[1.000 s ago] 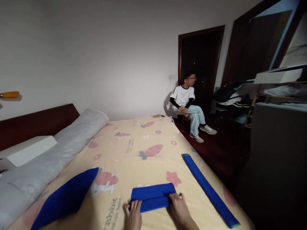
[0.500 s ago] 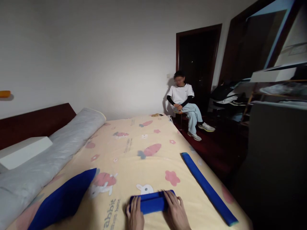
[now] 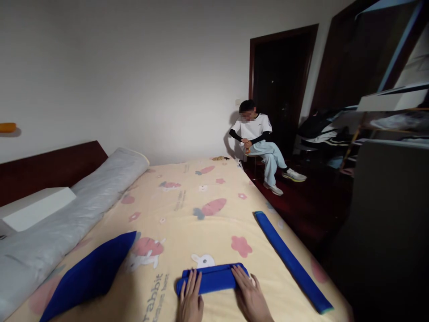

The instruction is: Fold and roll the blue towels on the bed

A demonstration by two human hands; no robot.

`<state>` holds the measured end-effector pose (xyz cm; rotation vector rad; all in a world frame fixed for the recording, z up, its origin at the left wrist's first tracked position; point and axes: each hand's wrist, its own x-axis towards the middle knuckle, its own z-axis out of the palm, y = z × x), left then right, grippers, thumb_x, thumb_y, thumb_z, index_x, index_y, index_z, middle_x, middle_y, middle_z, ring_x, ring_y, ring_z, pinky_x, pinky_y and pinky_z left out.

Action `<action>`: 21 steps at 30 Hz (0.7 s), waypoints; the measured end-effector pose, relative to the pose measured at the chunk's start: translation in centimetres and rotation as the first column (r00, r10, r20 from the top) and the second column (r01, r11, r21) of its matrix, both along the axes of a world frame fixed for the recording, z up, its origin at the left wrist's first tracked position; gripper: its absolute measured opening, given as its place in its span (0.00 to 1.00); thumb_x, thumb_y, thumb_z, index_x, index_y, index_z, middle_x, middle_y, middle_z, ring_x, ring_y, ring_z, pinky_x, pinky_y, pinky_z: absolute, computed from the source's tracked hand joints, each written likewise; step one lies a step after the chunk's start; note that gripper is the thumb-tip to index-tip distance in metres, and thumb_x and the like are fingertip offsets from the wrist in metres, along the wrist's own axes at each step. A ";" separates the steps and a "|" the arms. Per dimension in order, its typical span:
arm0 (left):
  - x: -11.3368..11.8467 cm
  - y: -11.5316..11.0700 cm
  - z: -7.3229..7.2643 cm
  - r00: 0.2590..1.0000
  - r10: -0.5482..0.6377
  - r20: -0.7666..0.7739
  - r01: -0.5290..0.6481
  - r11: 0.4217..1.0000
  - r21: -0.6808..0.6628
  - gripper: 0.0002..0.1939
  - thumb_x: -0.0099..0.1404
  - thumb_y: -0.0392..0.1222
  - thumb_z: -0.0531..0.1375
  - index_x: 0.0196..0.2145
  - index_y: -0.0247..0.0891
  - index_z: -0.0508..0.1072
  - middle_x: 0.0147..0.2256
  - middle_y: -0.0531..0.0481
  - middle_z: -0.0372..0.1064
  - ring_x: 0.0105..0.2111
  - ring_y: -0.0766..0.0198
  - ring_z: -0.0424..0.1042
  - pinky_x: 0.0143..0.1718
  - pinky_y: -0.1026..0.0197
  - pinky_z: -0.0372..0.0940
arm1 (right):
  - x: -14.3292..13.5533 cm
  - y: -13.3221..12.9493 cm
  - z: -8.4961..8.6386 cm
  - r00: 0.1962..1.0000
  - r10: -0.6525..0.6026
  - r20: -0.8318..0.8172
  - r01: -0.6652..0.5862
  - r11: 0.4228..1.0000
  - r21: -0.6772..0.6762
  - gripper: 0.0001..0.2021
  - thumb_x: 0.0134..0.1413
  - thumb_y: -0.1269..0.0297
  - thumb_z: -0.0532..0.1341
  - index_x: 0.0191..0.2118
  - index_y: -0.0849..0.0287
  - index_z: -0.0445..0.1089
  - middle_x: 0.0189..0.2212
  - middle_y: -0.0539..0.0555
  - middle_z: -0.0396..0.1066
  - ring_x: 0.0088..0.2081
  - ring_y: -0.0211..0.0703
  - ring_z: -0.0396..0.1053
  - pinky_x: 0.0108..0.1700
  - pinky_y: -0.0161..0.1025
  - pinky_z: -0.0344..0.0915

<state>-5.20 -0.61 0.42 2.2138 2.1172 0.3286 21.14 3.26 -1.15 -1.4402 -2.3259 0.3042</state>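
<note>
A blue folded cloth (image 3: 216, 282) lies near the front of the bed, its long side running left to right. My left hand (image 3: 191, 295) rests on its left end with the fingers stretched flat over it. On the right end lie the extended fingers of my right hand (image 3: 250, 290). Farther right, a long narrow folded blue cloth (image 3: 291, 259) lies slantwise along the bed's edge. At the left, another blue cloth (image 3: 90, 277) is spread out with a pointed corner.
The bed (image 3: 181, 232) has a cream sheet with rabbits and carrots. A grey rolled bedding bundle (image 3: 100, 197) and a white box (image 3: 40, 206) are by the headboard (image 3: 50, 167). A person (image 3: 256, 138) sits beyond the bed. A dark cabinet (image 3: 389, 223) stands at the right.
My fingers have flattened out over the folded cloth, where before they curled more around its ends. The view has shifted slightly. The seated person leans a little farther forward.
</note>
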 end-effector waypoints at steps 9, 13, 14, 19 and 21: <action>-0.5 1.1 0.1 0.990 0.133 0.035 -0.132 0.991 -0.037 0.36 0.55 0.25 0.47 0.60 0.41 0.66 0.62 0.50 0.63 0.63 0.62 0.59 0.66 0.52 0.46 | 0.6 1.1 1.1 0.996 -0.093 0.000 0.093 0.996 0.002 0.29 0.52 0.73 0.49 0.61 0.52 0.64 0.61 0.56 0.64 0.61 0.51 0.61 0.60 0.53 0.52; -0.6 2.0 2.8 0.987 0.161 0.025 -0.154 0.971 -0.184 0.27 0.60 0.30 0.48 0.54 0.43 0.71 0.56 0.48 0.70 0.60 0.60 0.62 0.66 0.48 0.42 | 0.4 2.0 5.0 0.998 -0.036 0.043 0.042 0.988 -0.147 0.27 0.48 0.70 0.53 0.56 0.53 0.69 0.57 0.58 0.68 0.60 0.55 0.61 0.62 0.58 0.46; -0.7 2.1 3.4 0.987 0.162 0.011 -0.156 0.966 -0.206 0.26 0.61 0.31 0.48 0.53 0.44 0.72 0.55 0.48 0.71 0.60 0.60 0.62 0.65 0.48 0.42 | 0.5 2.1 5.8 0.998 -0.023 0.060 0.033 0.983 -0.182 0.28 0.46 0.70 0.54 0.56 0.53 0.69 0.58 0.58 0.68 0.60 0.56 0.60 0.62 0.60 0.45; -0.9 1.9 2.1 0.986 0.165 -0.002 -0.163 0.970 -0.181 0.30 0.59 0.30 0.47 0.56 0.47 0.69 0.60 0.51 0.66 0.62 0.61 0.57 0.64 0.49 0.45 | 0.1 1.6 6.4 0.995 -0.072 0.067 0.084 0.977 -0.195 0.29 0.47 0.71 0.52 0.58 0.56 0.67 0.60 0.60 0.64 0.61 0.58 0.59 0.63 0.63 0.44; -0.6 1.9 0.4 0.981 0.194 0.000 -0.191 0.967 -0.170 0.35 0.57 0.29 0.48 0.61 0.45 0.64 0.64 0.50 0.60 0.65 0.59 0.52 0.65 0.47 0.43 | -0.8 1.3 5.5 0.995 -0.095 0.038 0.100 0.982 -0.158 0.32 0.46 0.72 0.53 0.61 0.57 0.64 0.63 0.60 0.60 0.63 0.59 0.56 0.64 0.62 0.45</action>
